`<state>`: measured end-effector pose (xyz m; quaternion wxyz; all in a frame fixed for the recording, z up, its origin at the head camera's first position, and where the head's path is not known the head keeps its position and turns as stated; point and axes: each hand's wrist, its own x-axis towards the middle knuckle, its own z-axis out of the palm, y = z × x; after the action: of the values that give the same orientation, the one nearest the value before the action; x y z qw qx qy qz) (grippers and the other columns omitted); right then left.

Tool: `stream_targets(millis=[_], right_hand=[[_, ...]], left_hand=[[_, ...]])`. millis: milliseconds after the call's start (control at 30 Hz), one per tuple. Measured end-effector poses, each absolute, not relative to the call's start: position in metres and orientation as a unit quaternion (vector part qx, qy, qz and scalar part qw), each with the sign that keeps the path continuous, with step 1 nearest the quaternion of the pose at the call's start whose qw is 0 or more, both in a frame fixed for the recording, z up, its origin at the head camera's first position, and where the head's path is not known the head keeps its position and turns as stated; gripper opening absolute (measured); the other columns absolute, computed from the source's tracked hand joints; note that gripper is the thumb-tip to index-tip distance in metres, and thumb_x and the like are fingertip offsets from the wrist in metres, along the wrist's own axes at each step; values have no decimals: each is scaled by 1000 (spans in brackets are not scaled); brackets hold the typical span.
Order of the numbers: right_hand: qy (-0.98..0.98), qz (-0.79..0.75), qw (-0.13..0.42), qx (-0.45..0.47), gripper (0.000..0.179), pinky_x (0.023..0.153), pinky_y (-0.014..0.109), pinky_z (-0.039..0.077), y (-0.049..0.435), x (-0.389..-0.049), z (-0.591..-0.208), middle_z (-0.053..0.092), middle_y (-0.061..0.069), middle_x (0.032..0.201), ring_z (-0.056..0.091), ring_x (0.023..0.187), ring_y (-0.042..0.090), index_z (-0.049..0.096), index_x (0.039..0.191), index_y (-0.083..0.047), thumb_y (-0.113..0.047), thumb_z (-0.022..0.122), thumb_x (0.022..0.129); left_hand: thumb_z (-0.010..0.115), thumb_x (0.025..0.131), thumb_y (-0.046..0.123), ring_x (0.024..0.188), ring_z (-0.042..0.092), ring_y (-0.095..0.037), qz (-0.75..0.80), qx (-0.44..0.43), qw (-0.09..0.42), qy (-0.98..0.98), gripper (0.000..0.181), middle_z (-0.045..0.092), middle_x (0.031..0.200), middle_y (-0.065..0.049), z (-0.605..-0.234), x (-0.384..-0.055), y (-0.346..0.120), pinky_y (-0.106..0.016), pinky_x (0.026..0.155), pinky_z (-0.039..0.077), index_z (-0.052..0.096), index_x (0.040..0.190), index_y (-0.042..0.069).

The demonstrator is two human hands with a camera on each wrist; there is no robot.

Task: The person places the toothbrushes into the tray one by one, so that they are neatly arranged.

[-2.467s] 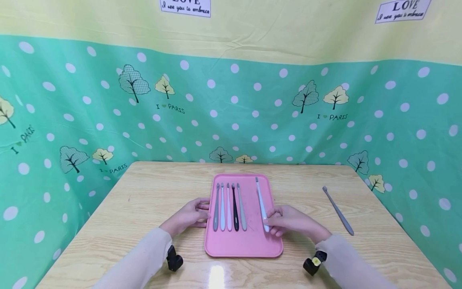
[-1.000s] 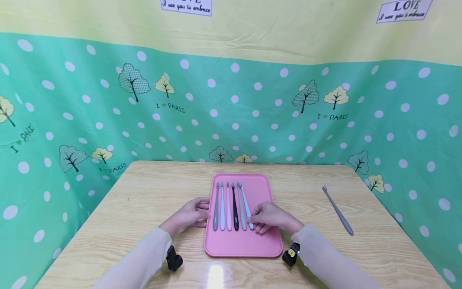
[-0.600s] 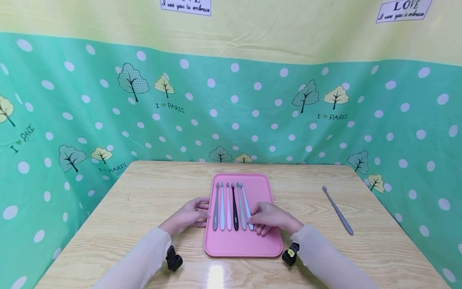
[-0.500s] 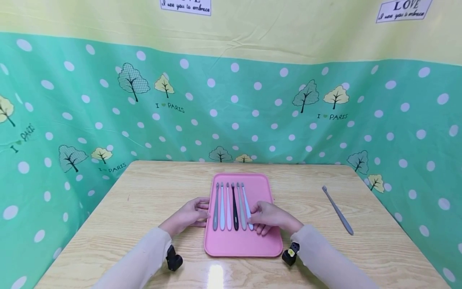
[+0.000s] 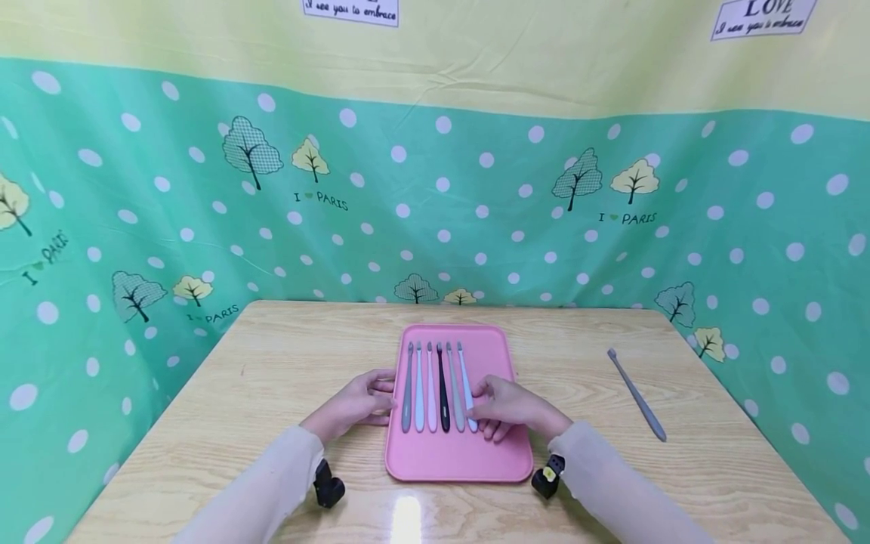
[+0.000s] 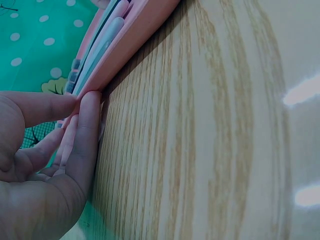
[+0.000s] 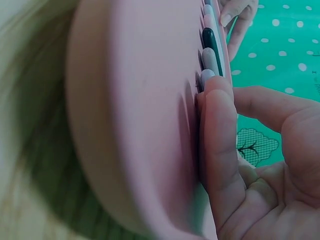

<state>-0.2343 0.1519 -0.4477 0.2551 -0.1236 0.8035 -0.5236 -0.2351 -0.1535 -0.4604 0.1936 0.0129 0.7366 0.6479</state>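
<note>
A pink tray [image 5: 458, 461] lies on the table with several toothbrushes side by side in it, heads toward the far edge. From the left come a dark grey toothbrush [image 5: 408, 393], a light blue one [image 5: 419, 393], a pink one [image 5: 431, 393], a black one [image 5: 443, 393] and a grey-green one [image 5: 455, 389]. Rightmost is a pale blue toothbrush [image 5: 465, 378], whose handle end my right hand [image 5: 513, 408] pinches. In the right wrist view its rounded end [image 7: 207, 75] shows at the fingertips. My left hand [image 5: 356, 404] pinches the tray's left rim between thumb and finger.
Another grey toothbrush [image 5: 637, 397] lies slantwise on the wooden table [image 5: 292, 347], right of the tray. A green and yellow curtain [image 5: 435, 189] with printed trees hangs close behind the table.
The right hand has slid the pale blue toothbrush leftward from the tray's right side to the row. Lately its head has swung slightly right, apart from the grey-green one. The left hand stays put.
</note>
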Motion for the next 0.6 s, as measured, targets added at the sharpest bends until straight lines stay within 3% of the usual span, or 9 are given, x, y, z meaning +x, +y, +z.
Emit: stream_targets(millis=[600], right_hand=[[800,-526,256,-131,50,50,32,61,156,-232,-443,67,17,81,66,58,20,44,126,7,-17,72,92]], left_hand=[[65,90,-2,100,62,-29,648,15,191,737,65,51,126,-21,-463,-236,-154,-41,80,63,39,150,1]])
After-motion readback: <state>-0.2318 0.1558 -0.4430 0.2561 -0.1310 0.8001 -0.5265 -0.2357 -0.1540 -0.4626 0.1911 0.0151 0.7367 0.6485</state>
